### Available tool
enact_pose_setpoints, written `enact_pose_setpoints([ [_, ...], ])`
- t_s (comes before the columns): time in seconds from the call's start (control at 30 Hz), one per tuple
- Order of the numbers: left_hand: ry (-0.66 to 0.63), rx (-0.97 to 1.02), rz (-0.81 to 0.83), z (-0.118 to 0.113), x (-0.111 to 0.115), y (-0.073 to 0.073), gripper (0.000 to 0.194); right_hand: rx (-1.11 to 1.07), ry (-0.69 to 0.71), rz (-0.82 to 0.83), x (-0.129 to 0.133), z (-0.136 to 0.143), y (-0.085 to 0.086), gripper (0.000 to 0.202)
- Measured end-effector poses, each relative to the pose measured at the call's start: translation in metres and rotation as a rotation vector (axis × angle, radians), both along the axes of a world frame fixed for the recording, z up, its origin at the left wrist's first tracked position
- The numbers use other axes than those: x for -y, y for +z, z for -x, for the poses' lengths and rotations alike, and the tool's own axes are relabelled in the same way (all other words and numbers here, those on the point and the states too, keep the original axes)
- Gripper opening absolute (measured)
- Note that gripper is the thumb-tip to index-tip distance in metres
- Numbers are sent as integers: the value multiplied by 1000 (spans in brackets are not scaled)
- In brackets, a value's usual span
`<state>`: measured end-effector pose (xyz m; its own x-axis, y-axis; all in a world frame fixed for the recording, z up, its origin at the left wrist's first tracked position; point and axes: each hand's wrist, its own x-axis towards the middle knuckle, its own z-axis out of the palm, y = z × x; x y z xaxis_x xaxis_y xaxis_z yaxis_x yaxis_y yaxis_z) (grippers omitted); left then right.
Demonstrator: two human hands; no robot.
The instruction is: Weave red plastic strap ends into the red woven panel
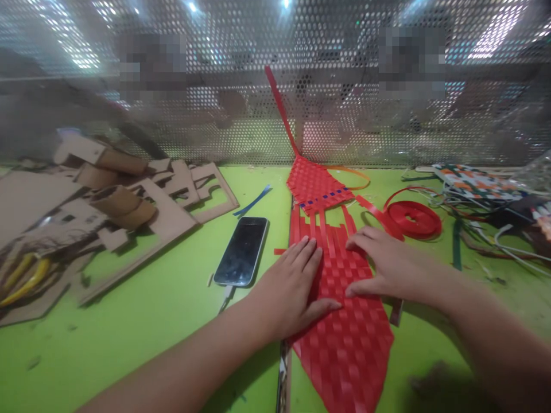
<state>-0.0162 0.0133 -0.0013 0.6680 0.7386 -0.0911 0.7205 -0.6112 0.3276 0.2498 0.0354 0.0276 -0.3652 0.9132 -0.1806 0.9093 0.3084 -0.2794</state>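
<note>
A red woven piece (353,338) made of flat strips lies on the green table, its loose strips pointing away from me. My left hand (297,287) rests flat on its left side, fingers stretched out and thumb spread. On its right edge is my right hand (383,267), thumb and fingers apart, fingertips touching the weave. Beyond the hands, a smaller red woven piece (316,180) with a row of blue squares sits near the mesh, and one long red strip (282,109) sticks up from it. To the right lies a coil of red strip (412,219).
Left of my hands are a phone (241,251) with a cable and a blue strip (253,201). Cardboard pieces (172,209) pile up at the left. An orange, white and green woven piece (477,182) lies among cords at the right. A perforated metal screen (258,126) stands behind.
</note>
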Motion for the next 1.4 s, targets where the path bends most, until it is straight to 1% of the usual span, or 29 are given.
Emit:
enact_pose_setpoints([
  [0.13,-2,6,-18,0,1,-3,108,23,16,41,-5,-14,3,78],
  [0.23,-5,12,-30,1,1,-3,106,-10,9,81,-10,-25,5,81],
  [0.4,0,5,-19,0,2,0,105,-44,60,52,-16,-37,5,65],
  [0.47,4,6,-25,0,2,1,104,-65,79,32,-16,-35,4,66],
  [0.53,4,8,-34,0,2,1,104,-71,69,15,-13,-31,3,70],
  [0.7,11,-2,-27,0,0,4,105,6,63,-68,-5,-18,0,81],
  [0.83,21,-7,-27,0,-2,5,107,39,82,-139,-1,-13,-3,83],
  [0.97,31,-8,-37,0,-4,5,113,26,83,-124,2,-8,-6,89],
  [1.23,31,4,-84,1,-4,6,108,-8,67,-69,3,-3,-7,66],
  [1.33,29,-3,-112,-1,-1,3,104,-19,78,-66,1,-4,-6,56],
  [1.4,26,-9,-130,-3,0,0,100,-27,87,-74,0,-5,-7,55],
])
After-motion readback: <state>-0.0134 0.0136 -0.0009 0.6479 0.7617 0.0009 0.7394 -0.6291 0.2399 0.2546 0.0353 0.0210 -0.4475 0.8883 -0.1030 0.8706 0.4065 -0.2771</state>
